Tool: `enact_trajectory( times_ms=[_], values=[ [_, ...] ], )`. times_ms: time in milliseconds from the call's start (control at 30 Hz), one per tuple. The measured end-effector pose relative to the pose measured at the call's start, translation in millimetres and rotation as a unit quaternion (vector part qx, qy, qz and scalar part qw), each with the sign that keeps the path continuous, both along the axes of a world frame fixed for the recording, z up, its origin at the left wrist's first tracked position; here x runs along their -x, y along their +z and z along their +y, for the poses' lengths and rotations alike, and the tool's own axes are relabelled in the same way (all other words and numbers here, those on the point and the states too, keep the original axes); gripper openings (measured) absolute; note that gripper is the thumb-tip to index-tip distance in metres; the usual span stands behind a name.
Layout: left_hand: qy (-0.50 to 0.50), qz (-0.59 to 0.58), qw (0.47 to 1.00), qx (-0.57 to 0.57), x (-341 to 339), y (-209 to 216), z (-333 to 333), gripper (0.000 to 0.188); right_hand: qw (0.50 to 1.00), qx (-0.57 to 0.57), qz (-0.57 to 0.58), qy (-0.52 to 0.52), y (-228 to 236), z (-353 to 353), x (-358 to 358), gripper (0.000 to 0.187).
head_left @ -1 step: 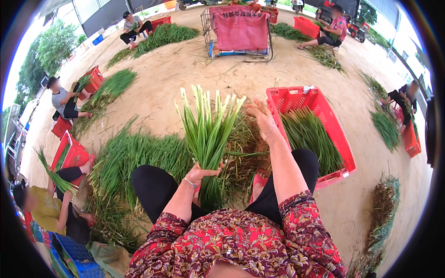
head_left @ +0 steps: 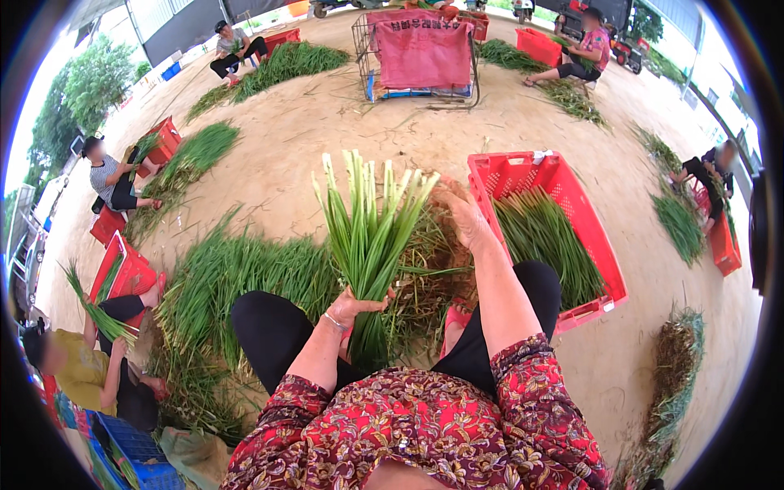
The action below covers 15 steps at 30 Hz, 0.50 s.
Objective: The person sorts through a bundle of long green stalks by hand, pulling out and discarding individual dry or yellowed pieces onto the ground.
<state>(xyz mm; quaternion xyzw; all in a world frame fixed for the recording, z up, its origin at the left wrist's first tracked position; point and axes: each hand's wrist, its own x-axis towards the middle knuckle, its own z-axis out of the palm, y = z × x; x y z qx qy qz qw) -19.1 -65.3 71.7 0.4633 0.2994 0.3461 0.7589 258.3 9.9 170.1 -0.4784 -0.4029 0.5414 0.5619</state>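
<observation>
My left hand (head_left: 351, 304), with a bracelet at its wrist, is closed around the lower part of a bunch of garlic chives (head_left: 371, 233). The pale cut ends fan out at the top, and the green leaves hang below my fist between my knees. Beside the rightmost pale ends is my right hand (head_left: 459, 211), its fingers apart and slightly bent; whether they touch the stalks I cannot tell. A red plastic crate (head_left: 594, 233) stands just right of that forearm, with many chives (head_left: 547, 241) laid lengthwise inside.
A heap of loose chives (head_left: 253, 273) spreads on the left; dry trimmings (head_left: 429, 302) lie between my feet. Several people sit around with crates and heaps of their own, the nearest person (head_left: 90, 367) at lower left. A wire cage with a red sack (head_left: 425, 53) stands ahead.
The pale ends of the bunch have tilted slightly to the right. My right hand has shifted a little left and down, closer to them.
</observation>
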Motion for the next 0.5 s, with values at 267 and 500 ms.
enact_trajectory(
  times_ms=[267,500],
  values=[
    [-0.042,0.023,0.999,0.001,1,-3,1,0.047,0.981,0.017,0.075,-0.176,-7,19,-21,0.002],
    [0.009,0.016,1.0,0.006,4,-2,5,0.038,0.963,-0.067,0.247,0.085,-18,16,-50,0.039]
  ],
)
